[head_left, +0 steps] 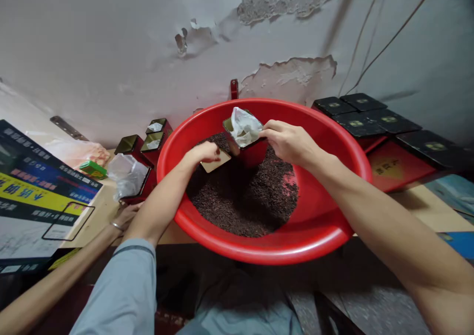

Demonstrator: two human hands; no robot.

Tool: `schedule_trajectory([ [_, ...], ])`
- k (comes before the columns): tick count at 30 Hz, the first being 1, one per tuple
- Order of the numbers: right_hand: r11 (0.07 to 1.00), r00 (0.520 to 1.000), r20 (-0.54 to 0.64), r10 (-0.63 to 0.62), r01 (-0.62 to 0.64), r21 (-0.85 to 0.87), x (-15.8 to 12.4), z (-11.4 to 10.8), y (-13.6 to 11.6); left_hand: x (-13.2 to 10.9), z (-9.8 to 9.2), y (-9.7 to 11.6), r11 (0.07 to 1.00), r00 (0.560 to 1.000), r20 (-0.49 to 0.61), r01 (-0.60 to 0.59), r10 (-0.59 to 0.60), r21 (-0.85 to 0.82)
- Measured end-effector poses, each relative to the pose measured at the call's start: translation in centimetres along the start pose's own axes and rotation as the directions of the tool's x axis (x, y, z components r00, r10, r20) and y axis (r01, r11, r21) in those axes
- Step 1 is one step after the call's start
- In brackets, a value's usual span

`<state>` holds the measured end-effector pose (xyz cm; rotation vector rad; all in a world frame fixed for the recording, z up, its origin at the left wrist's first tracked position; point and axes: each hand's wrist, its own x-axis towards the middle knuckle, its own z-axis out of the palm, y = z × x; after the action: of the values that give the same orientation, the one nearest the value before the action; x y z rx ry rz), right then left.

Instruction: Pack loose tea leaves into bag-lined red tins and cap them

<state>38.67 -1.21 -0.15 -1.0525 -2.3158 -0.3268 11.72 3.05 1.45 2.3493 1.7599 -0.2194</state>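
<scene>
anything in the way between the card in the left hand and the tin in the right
No separate thing lies between the card in the left hand and the tin in the right hand. Only the tin's own plastic liner bunches up over its mouth, seemingly covering part of the opening.

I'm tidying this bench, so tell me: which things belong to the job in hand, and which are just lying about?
In use: round red plastic basin, dark loose leaves, red square tin with white plastic liner in right hand, flat beige card in left hand.
Lying about: black square lids, small green box, blue-and-yellow printed board.
</scene>
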Motion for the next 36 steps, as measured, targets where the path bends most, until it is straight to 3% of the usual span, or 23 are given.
schedule_trajectory([
  [1, 0.999, 0.999, 0.008, -0.045, 0.045, -0.015, 0.1, -0.1, -0.2, -0.3, -0.6, -0.2, 0.999, 0.989, -0.148, -0.027, 0.02, -0.042],
  [2, 0.996, 0.996, 0.023, -0.089, 0.089, -0.031, 0.1, -0.3, -0.4, -0.8, -1.3, -0.3, 0.991, 0.945, -0.324, -0.078, 0.039, -0.109],
  [4, 0.985, 0.985, 0.065, -0.16, 0.164, -0.057, 0.3, -0.5, -0.5, -2.0, -2.3, 0.0, 0.935, 0.778, -0.627, -0.255, 0.046, -0.248],
  [5, 0.98, 0.979, 0.086, -0.184, 0.189, -0.062, 0.4, -0.5, -0.5, -2.7, -2.6, 0.4, 0.894, 0.698, -0.715, -0.347, 0.043, -0.285],
  [6, 0.976, 0.974, 0.105, -0.2, 0.207, -0.062, 0.5, -0.6, -0.5, -3.4, -2.7, 0.9, 0.863, 0.651, -0.757, -0.41, 0.05, -0.296],
  [7, 0.974, 0.97, 0.119, -0.211, 0.218, -0.057, 0.5, -0.6, -0.4, -4.1, -2.6, 1.6, 0.857, 0.644, -0.762, -0.428, 0.067, -0.286],
  [12, 0.982, 0.985, 0.072, -0.154, 0.161, -0.101, 0.9, -0.7, -1.3, -5.4, -1.5, 4.4, 0.965, 0.752, -0.657, -0.214, 0.062, -0.154],
  [15, 0.973, 0.984, 0.033, -0.178, 0.181, -0.142, 1.3, -0.4, -2.3, -5.3, -1.6, 5.0, 0.975, 0.773, -0.634, -0.152, 0.014, -0.164],
  [19, 0.93, 0.933, 0.106, -0.345, 0.355, -0.092, 2.1, 0.2, -3.5, -5.1, -1.9, 4.9, 0.96, 0.734, -0.679, -0.193, 0.003, -0.203],
  [23, 0.935, 0.927, 0.209, -0.312, 0.338, -0.105, 2.3, 0.4, -4.0, -5.3, -1.9, 4.4, 0.932, 0.711, -0.696, -0.314, 0.104, -0.182],
  [26, 0.94, 0.926, 0.241, -0.292, 0.324, -0.105, 2.2, 0.8, -3.8, -5.2, -1.5, 4.2, 0.902, 0.725, -0.653, -0.406, 0.219, -0.148],
  [29, 0.952, 0.947, 0.17, -0.271, 0.29, -0.097, 2.1, 1.5, -3.4, -4.6, -0.8, 4.2, 0.9, 0.748, -0.617, -0.413, 0.246, -0.142],
  [33, 0.978, 0.978, 0.036, -0.206, 0.207, -0.03, 1.9, 1.3, -2.9, -3.4, 0.1, 4.2, 0.91, 0.8, -0.561, -0.373, 0.215, -0.183],
  [36, 0.989, 0.989, 0.013, -0.149, 0.15, -0.005, 1.6, -0.4, -3.1, -3.0, -0.1, 3.7, 0.935, 0.829, -0.551, -0.264, 0.095, -0.237],
])
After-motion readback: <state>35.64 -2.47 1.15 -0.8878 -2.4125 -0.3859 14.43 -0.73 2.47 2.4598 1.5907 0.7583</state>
